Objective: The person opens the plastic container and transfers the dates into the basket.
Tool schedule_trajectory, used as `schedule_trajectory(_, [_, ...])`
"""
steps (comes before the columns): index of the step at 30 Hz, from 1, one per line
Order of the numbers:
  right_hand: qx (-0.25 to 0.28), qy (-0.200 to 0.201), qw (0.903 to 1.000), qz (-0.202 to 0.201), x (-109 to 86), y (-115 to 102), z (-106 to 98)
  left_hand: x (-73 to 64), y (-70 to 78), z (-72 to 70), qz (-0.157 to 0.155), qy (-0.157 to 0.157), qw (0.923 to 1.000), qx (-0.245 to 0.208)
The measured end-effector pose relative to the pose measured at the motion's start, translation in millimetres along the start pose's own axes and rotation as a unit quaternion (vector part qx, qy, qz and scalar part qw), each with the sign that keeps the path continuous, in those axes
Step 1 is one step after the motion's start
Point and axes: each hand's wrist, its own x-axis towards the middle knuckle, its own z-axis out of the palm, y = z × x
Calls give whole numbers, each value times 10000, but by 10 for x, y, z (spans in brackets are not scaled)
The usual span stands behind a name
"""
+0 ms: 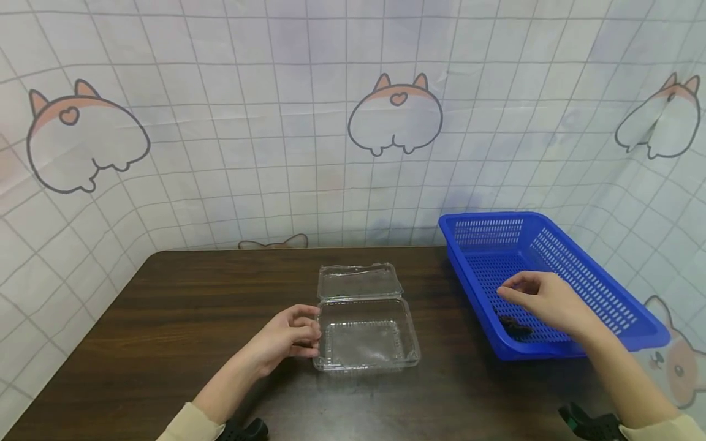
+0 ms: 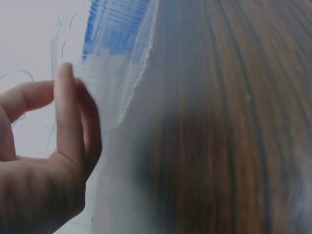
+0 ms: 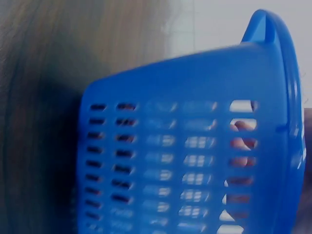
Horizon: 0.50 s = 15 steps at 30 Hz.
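Note:
A clear plastic clamshell container (image 1: 364, 344) lies with its lid (image 1: 360, 282) folded back, and its bottom shows through bare. At its left wall my left hand (image 1: 289, 337) holds the rim, with bent fingers and thumb; the left wrist view shows the thumb bent towards the fingers (image 2: 68, 117), close to the clear plastic. Over the blue basket (image 1: 460, 269) hovers my right hand (image 1: 546, 300), thumb and forefinger drawn near each other, with no object visible between them. A small dark clump (image 1: 515, 326) lies on the basket floor below it; its kind is unclear.
The dark wooden table (image 1: 182, 306) carries both the container and the basket. Behind and beside it hangs a white grid-patterned cloth (image 1: 309, 153) with cartoon animals. In the right wrist view the slotted basket wall (image 3: 195, 78) hides most of the right hand.

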Motion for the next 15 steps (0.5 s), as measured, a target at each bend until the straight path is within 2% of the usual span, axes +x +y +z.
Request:
schedule_trajectory(4, [-141, 431, 9985, -295, 8, -142, 24, -34, 15, -61, -46, 82, 9996, 254])
schedule_trajectory(6, [-271, 770, 9954, -494, 25, -251, 61, -44, 46, -110, 57, 287, 9981, 541])
schedule_trajectory(8, [-386, 1100, 9908, -685, 62, -395, 125, -46, 105, -164, 282, 564, 9926, 1033])
schedule_trajectory(11, [-531, 1323, 9851, -966, 170, -647, 269, -21, 226, -231, 607, 1018, 9753, 1866])
schedule_trajectory(13, [-695, 1292, 9831, -1098, 269, -807, 386, 17, 303, -253, 833, 1225, 9578, 2462])
schedule_trajectory(15, [-896, 1177, 9814, -1224, 378, -946, 511, 72, 366, -247, 1042, 1401, 9358, 3062])
